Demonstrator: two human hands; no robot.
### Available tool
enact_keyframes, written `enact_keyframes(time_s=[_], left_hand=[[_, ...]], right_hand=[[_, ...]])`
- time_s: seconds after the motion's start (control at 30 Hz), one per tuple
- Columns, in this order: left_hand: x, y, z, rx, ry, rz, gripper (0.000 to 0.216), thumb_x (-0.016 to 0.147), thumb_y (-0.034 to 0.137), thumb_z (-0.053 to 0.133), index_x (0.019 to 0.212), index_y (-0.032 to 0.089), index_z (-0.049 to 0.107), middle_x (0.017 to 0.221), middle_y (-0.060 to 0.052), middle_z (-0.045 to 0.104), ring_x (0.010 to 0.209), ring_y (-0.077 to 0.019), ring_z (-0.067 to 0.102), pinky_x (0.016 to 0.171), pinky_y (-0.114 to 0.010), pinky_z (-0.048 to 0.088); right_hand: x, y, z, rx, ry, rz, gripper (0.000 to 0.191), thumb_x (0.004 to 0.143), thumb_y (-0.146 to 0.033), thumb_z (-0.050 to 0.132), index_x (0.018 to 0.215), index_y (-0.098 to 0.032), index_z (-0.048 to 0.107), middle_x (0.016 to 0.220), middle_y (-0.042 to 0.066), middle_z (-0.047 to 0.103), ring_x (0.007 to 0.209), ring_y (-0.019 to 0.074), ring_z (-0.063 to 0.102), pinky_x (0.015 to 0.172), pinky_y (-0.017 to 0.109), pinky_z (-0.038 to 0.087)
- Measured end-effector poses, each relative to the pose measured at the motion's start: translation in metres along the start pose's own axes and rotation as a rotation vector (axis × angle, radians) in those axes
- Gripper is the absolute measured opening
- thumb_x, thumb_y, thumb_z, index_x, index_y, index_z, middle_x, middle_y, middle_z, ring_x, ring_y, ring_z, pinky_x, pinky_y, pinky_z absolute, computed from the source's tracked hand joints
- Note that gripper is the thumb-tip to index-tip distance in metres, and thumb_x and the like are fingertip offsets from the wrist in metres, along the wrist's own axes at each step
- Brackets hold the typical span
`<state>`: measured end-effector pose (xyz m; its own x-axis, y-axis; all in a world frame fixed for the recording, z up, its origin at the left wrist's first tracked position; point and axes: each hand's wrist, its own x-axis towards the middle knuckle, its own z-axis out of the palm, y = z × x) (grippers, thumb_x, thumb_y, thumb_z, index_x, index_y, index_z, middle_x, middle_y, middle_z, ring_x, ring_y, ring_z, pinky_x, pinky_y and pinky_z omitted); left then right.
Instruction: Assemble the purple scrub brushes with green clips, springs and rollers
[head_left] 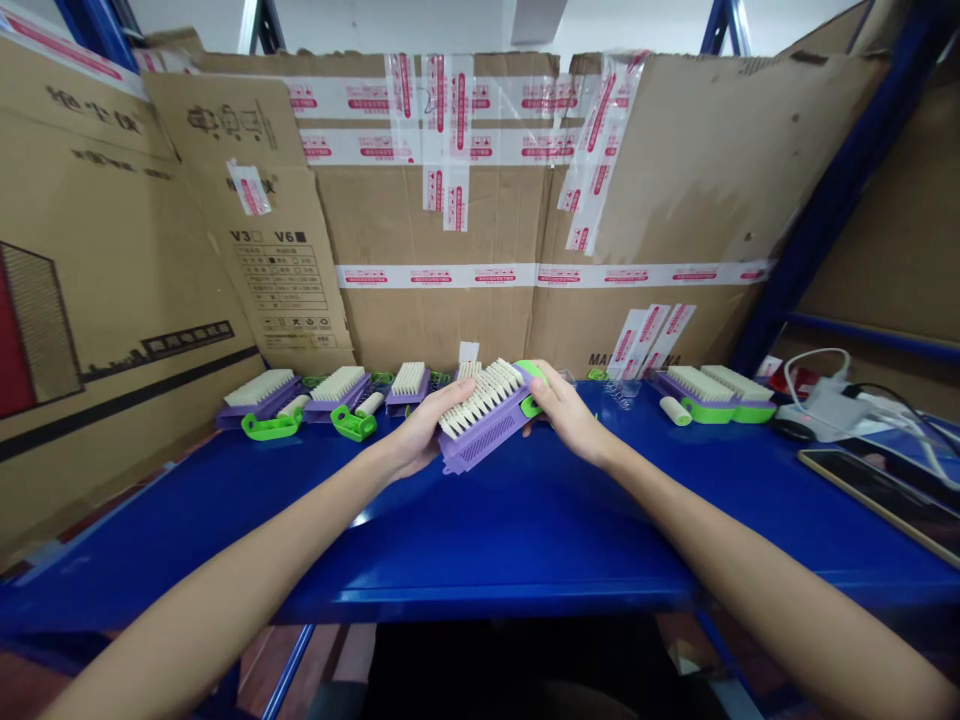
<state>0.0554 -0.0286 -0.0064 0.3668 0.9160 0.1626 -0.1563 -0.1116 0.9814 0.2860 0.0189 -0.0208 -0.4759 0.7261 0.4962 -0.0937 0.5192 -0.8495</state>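
Above the middle of the blue table, a purple brush with cream bristles is tilted, its right end raised. My left hand is closed around its left side, the thumb against the bristles. At the other end sits a green end piece, which my right hand grips against the purple body. Some of my fingers are hidden behind the brush, and I cannot tell whether the green piece is fully seated. Just behind the held brush, part of another bristle block shows.
Several purple brushes stand along the back left, with green frames and white rollers in front. At the back right are two green-ended brushes, a loose roller, springs, a charger with cables and a phone. Taped cardboard walls the back.
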Motion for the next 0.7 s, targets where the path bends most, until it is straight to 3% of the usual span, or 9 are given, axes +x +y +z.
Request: enact_keyframes(time_s=[0.2, 0.33, 0.47, 0.7], left_hand=[[0.002, -0.003, -0.009, -0.086, 0.029, -0.142, 0.054, 0.095, 0.065, 0.069, 0.124, 0.021, 0.077, 0.122, -0.014, 0.084, 0.108, -0.0329, 0.080, 0.089, -0.043, 0.063], [0.001, -0.003, -0.009, -0.063, 0.049, -0.090, 0.052, 0.090, 0.059, 0.078, 0.123, 0.020, 0.076, 0.122, -0.013, 0.083, 0.105, -0.0298, 0.079, 0.089, -0.039, 0.062], [0.002, -0.001, -0.010, -0.019, 0.026, -0.053, 0.054, 0.085, 0.054, 0.086, 0.125, 0.020, 0.074, 0.124, -0.012, 0.082, 0.102, -0.0265, 0.079, 0.087, -0.035, 0.061], [0.003, -0.007, -0.012, -0.040, 0.057, -0.066, 0.048, 0.086, 0.057, 0.083, 0.112, 0.017, 0.078, 0.106, -0.012, 0.085, 0.090, -0.0252, 0.079, 0.080, -0.033, 0.063]], right_hand=[[0.002, -0.008, -0.004, 0.054, -0.097, 0.088, 0.061, 0.086, -0.062, 0.085, 0.125, -0.024, 0.057, 0.113, 0.008, 0.068, 0.094, 0.0226, 0.073, 0.075, 0.040, 0.070], [0.003, -0.009, -0.007, 0.008, -0.124, 0.071, 0.068, 0.076, -0.051, 0.095, 0.126, -0.024, 0.059, 0.117, 0.007, 0.069, 0.101, 0.0239, 0.072, 0.092, 0.047, 0.067], [0.005, -0.005, -0.011, -0.071, -0.129, 0.036, 0.073, 0.068, -0.047, 0.100, 0.126, -0.023, 0.061, 0.123, 0.008, 0.071, 0.115, 0.0283, 0.069, 0.110, 0.055, 0.058], [0.002, -0.008, -0.007, -0.056, -0.164, 0.070, 0.065, 0.068, -0.046, 0.099, 0.119, -0.023, 0.066, 0.121, 0.007, 0.073, 0.117, 0.0298, 0.069, 0.113, 0.058, 0.056]])
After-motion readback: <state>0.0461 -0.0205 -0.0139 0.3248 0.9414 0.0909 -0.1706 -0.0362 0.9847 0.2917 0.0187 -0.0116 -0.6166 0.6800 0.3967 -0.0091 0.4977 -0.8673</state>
